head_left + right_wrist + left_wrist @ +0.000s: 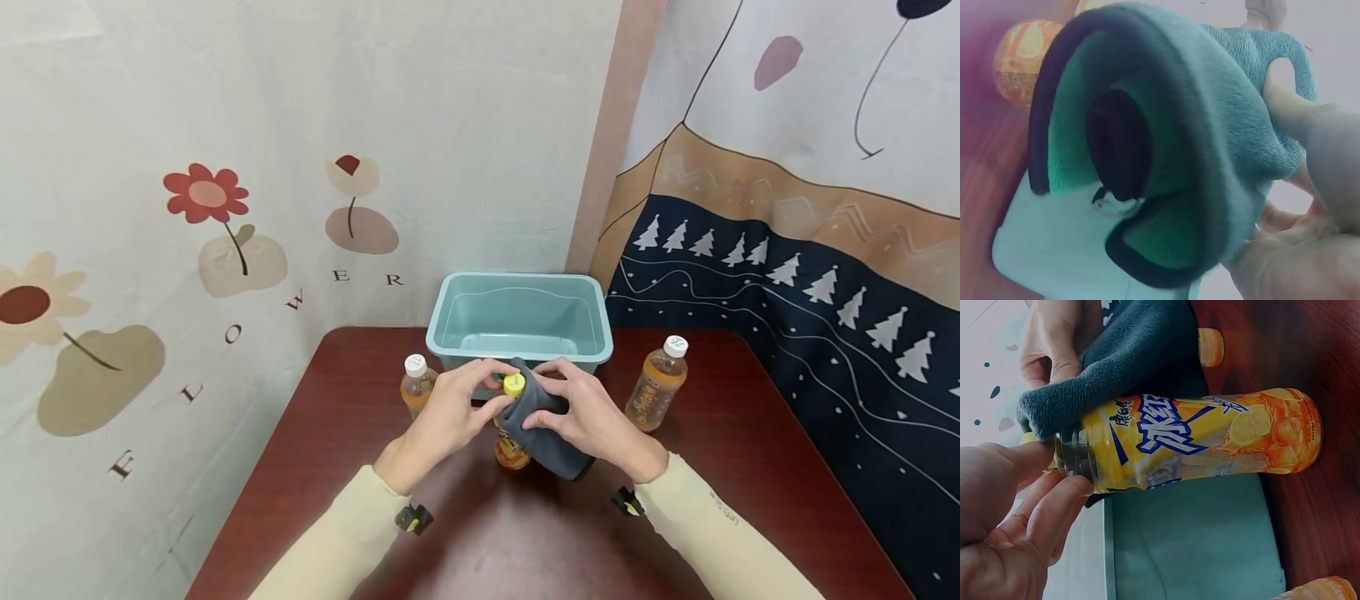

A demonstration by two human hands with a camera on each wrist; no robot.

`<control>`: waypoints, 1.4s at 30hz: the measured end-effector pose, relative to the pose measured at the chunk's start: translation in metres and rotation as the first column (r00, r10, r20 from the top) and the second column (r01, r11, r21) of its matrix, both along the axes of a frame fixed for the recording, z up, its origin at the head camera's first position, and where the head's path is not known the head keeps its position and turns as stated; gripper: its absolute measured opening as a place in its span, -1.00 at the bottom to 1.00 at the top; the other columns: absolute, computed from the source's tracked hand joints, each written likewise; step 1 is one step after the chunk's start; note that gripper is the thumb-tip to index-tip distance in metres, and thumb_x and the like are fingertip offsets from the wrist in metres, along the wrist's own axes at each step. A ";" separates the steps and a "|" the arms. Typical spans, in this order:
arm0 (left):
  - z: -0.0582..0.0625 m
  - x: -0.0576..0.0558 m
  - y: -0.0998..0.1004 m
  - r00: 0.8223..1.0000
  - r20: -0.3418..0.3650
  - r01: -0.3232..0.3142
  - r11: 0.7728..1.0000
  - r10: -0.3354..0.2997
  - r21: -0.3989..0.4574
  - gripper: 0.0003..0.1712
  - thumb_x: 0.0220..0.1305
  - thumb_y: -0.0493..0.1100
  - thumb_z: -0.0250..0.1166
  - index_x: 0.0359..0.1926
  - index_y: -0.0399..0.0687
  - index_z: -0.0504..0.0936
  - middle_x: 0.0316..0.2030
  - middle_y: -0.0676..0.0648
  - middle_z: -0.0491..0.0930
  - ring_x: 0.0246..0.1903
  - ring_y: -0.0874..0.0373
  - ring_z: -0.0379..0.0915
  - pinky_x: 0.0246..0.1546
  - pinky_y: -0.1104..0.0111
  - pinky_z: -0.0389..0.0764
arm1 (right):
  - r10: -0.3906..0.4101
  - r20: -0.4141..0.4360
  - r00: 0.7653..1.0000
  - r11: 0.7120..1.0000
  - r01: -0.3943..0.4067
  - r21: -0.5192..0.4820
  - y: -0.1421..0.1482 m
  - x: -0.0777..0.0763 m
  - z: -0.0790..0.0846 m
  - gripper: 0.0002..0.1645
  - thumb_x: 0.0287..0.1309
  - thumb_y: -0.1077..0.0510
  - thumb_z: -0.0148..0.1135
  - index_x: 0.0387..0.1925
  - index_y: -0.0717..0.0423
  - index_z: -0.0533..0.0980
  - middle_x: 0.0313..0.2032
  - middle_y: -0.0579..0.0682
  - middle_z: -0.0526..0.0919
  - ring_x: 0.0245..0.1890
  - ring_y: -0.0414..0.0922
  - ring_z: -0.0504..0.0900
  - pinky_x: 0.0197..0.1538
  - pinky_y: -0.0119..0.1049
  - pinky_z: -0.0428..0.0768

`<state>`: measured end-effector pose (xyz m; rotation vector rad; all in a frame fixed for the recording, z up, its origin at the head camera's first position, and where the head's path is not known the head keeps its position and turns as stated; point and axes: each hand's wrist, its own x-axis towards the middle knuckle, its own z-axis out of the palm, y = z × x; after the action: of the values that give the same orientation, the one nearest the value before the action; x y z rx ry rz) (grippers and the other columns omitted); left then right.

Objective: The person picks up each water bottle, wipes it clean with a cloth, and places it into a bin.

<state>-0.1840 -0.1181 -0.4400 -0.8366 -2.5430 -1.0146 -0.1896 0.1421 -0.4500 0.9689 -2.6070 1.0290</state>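
A drink bottle with a yellow-and-orange label [1172, 440] and a yellow cap [514, 384] is upright in front of me, between my hands. My left hand [456, 407] pinches its neck just below the cap, thumb and fingers on opposite sides. In my right hand [587, 415] is a dark grey-blue cloth [553, 442], gripped between thumb and fingers and draped against the bottle's neck and right side. The right wrist view shows the cloth [1241, 94] curling into a loose loop, which hides most of the bottle there.
Just behind the hands, a light teal plastic bin [517, 321] stands at the table's back edge. One white-capped bottle [416, 387] is left of the hands, and another white-capped bottle [657, 387] is to the right. All are on a dark red-brown table [337, 433].
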 end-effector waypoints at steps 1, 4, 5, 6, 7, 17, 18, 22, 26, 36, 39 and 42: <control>0.000 0.000 0.000 1.000 -0.003 0.001 1.000 -0.001 0.002 -0.57 0.50 -0.16 0.65 0.30 0.06 0.79 0.14 -0.05 0.87 0.03 0.05 0.88 -0.01 0.23 0.91 | 0.010 0.014 1.000 1.000 -0.010 -0.002 -0.001 0.000 -0.001 -0.24 0.25 0.01 0.80 0.43 0.09 0.77 0.34 0.11 0.73 0.22 0.02 0.79 0.23 -0.04 0.91; 0.001 0.000 -0.001 1.000 -0.015 0.003 1.000 -0.002 0.010 -0.57 0.49 -0.18 0.65 0.30 0.05 0.79 0.18 -0.06 0.87 0.03 0.04 0.88 0.00 0.21 0.92 | 0.033 0.047 0.998 0.999 -0.033 -0.004 -0.002 0.000 -0.002 -0.18 0.28 -0.01 0.78 0.50 0.11 0.71 0.39 0.12 0.71 0.25 0.02 0.79 0.26 -0.03 0.91; 0.001 0.000 -0.001 1.000 -0.021 0.005 1.000 -0.005 0.012 -0.57 0.49 -0.19 0.65 0.30 0.05 0.79 0.17 -0.06 0.87 0.03 0.03 0.89 0.00 0.20 0.93 | 0.037 0.053 0.998 0.999 -0.037 -0.005 -0.002 0.000 -0.002 -0.17 0.27 0.00 0.78 0.51 0.12 0.70 0.39 0.12 0.72 0.24 0.01 0.79 0.26 -0.04 0.91; 0.001 0.000 -0.001 1.000 -0.026 0.008 1.000 -0.007 0.013 -0.56 0.48 -0.19 0.66 0.30 0.04 0.79 0.17 -0.07 0.87 0.02 0.03 0.89 0.00 0.19 0.93 | 0.037 0.055 0.998 0.999 -0.037 -0.005 -0.002 0.000 -0.003 -0.16 0.26 0.00 0.78 0.50 0.12 0.70 0.38 0.11 0.73 0.22 0.00 0.80 0.26 -0.05 0.91; 0.002 0.000 -0.001 1.000 -0.030 0.010 1.000 -0.010 0.014 -0.56 0.48 -0.19 0.66 0.30 0.04 0.79 0.16 -0.08 0.87 0.02 0.03 0.89 0.01 0.18 0.93 | 0.034 0.050 0.998 0.999 -0.034 -0.004 -0.002 -0.001 -0.003 -0.16 0.24 0.01 0.79 0.50 0.12 0.71 0.35 0.10 0.74 0.20 -0.02 0.81 0.25 -0.06 0.91; 0.000 0.001 0.000 1.000 -0.011 0.001 1.000 -0.001 0.006 -0.56 0.50 -0.14 0.65 0.30 0.07 0.78 0.08 -0.03 0.87 0.01 0.07 0.87 0.01 0.20 0.92 | -0.030 0.053 0.998 0.999 0.028 0.043 0.004 -0.003 -0.011 -0.28 0.18 0.16 0.84 0.35 0.20 0.79 0.03 0.01 0.87 -0.03 -0.15 0.86 0.13 -0.16 0.93; 0.001 0.001 0.000 1.000 -0.009 0.000 1.000 0.000 0.005 -0.56 0.49 -0.13 0.65 0.31 0.07 0.78 0.09 -0.03 0.87 0.01 0.07 0.87 0.01 0.20 0.92 | -0.036 0.056 0.998 0.998 0.033 0.054 0.004 -0.004 -0.012 -0.34 0.19 0.18 0.83 0.31 0.20 0.82 0.01 0.01 0.88 -0.04 -0.15 0.86 0.11 -0.17 0.93; 0.001 0.001 0.000 1.000 -0.007 -0.002 1.000 0.002 0.001 -0.55 0.49 -0.14 0.66 0.31 0.06 0.78 0.13 -0.04 0.87 0.01 0.07 0.87 0.04 0.17 0.92 | -0.041 0.071 0.997 0.995 0.034 0.093 0.005 -0.006 -0.020 -0.54 0.24 0.23 0.80 0.16 0.16 0.88 -0.06 -0.03 0.89 -0.07 -0.19 0.84 0.03 -0.24 0.90; 0.001 0.002 0.000 1.000 -0.006 -0.008 1.000 0.008 -0.004 -0.56 0.50 -0.13 0.65 0.31 0.07 0.78 0.13 -0.03 0.87 0.02 0.08 0.87 0.05 0.16 0.92 | -0.034 0.090 0.995 0.993 0.023 0.119 0.004 -0.009 -0.031 -0.69 0.27 0.26 0.77 0.04 0.07 0.92 -0.14 -0.08 0.87 -0.13 -0.23 0.82 -0.07 -0.35 0.82; 0.002 0.001 0.000 1.000 0.002 0.009 1.000 -0.009 -0.010 -0.57 0.52 -0.14 0.63 0.32 0.05 0.76 0.14 -0.04 0.85 0.05 0.05 0.88 0.11 0.15 0.92 | 0.023 0.103 0.994 0.971 -0.046 0.234 -0.005 -0.016 -0.063 -0.79 0.21 0.25 0.81 -0.14 0.10 0.92 -0.22 -0.02 0.93 -0.23 -0.27 0.83 -0.30 -0.45 0.66; 0.002 0.002 -0.001 1.000 0.006 0.012 1.000 -0.012 -0.012 -0.57 0.53 -0.13 0.62 0.32 0.04 0.75 0.16 -0.05 0.85 0.06 0.05 0.89 0.10 0.15 0.92 | 0.034 0.123 0.992 0.961 -0.066 0.269 -0.008 -0.016 -0.071 -0.79 0.23 0.29 0.79 -0.12 0.15 0.91 -0.23 -0.02 0.96 -0.29 -0.35 0.79 -0.37 -0.48 0.59; 0.002 0.002 -0.001 1.000 0.003 0.015 1.000 -0.015 -0.009 -0.56 0.53 -0.13 0.62 0.33 0.04 0.75 0.17 -0.06 0.85 0.06 0.04 0.89 0.11 0.15 0.92 | 0.027 0.140 0.990 0.957 -0.066 0.281 -0.010 -0.016 -0.077 -0.81 0.23 0.33 0.77 -0.14 0.16 0.91 -0.26 -0.04 0.97 -0.31 -0.38 0.78 -0.39 -0.48 0.55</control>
<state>-0.1816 -0.1196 -0.4377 -0.8587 -2.5499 -1.0101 -0.2057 0.1321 -0.5265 1.0596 -2.9171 0.7644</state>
